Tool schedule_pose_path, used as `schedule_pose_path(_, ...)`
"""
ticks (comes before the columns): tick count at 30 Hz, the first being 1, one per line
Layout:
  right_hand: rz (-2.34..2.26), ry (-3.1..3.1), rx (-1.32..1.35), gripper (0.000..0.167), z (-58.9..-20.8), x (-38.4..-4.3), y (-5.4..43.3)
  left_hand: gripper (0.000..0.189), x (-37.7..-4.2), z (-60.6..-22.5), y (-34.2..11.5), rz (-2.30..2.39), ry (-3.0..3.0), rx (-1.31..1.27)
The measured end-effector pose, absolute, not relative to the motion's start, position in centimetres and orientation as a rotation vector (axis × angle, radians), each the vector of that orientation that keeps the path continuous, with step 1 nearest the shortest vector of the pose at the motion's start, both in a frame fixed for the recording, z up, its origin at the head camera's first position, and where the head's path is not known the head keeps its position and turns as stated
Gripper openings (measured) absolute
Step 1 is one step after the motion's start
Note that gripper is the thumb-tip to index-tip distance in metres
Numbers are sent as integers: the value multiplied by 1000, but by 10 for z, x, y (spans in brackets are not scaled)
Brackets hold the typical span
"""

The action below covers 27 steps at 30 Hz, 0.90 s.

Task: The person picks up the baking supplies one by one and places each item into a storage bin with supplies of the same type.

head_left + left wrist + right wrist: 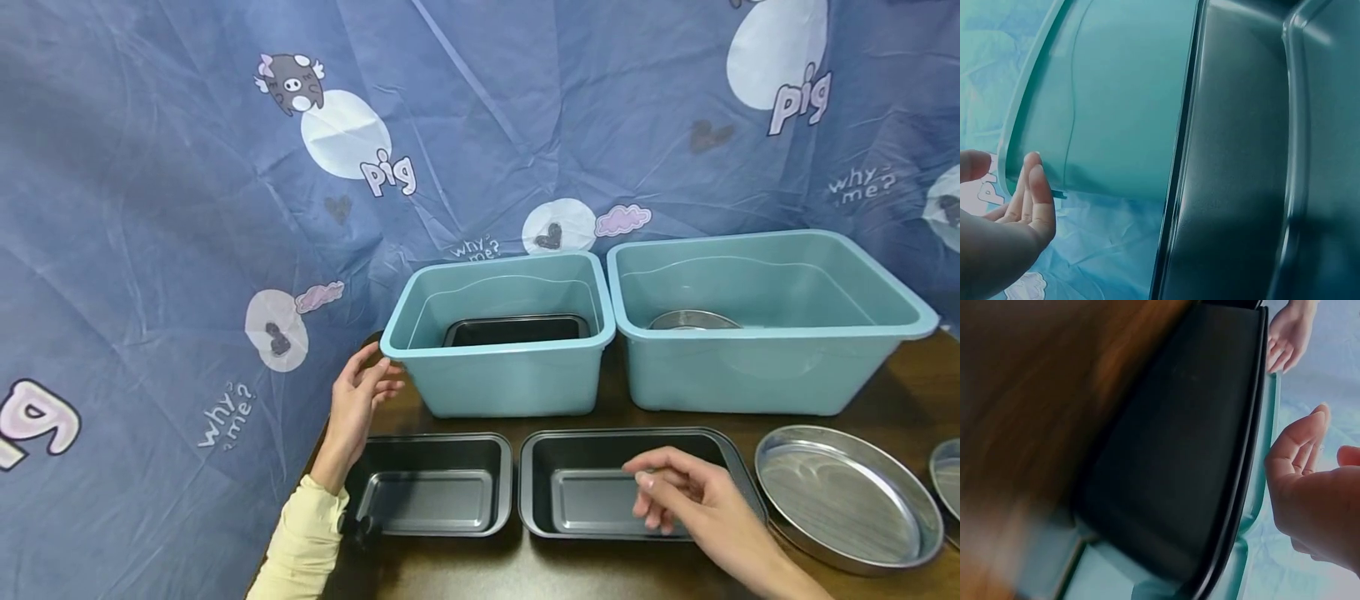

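Note:
My left hand (pixel 360 392) is at the front left corner of the left teal bin (pixel 510 379), its fingertips right by the rim. In the left wrist view, the thumb stands apart from the bent fingers (pixel 1038 194), with nothing gripped between them. My right hand (pixel 690 492) hovers over the right dark loaf pan (pixel 592 500), fingers loosely curled and holding nothing. A second dark loaf pan (pixel 427 500) lies beside it, in front of the left bin. Inside that bin sits another dark pan (pixel 517 331).
A second teal bin (pixel 750 371) stands to the right with a round metal pan (pixel 693 319) inside. Round metal pans (pixel 840 500) lie at the right on the brown table (pixel 555 571), one cut off by the edge. A blue printed cloth (pixel 187 167) hangs behind.

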State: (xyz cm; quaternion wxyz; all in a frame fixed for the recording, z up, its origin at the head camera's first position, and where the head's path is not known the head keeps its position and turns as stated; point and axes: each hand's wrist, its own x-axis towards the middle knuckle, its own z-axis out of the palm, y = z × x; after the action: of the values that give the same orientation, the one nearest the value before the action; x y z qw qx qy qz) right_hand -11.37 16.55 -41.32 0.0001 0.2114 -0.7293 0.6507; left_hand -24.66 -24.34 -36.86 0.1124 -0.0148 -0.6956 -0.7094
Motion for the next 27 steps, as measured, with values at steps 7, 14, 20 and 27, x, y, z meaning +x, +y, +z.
schedule_pose_path(7, 2193, -2296, 646, 28, -408, -115, 154, 51, -257, -368, -245, -2126, -1982, -65)
schedule_pose_path(14, 2271, -2306, 608, 33, -404, -118, 141, 50, -263, -363, -245, -2108, -1987, -46)
schedule_pose_path(20, 2335, -2262, 651, 35, -406, -121, 130, 51, -266, -359, -245, -2085, -2008, -51)
schedule_pose_path(27, 2414, -2233, 670, 36, -407, -123, 119, 48, -268, -356, -245, -2111, -2002, -37)
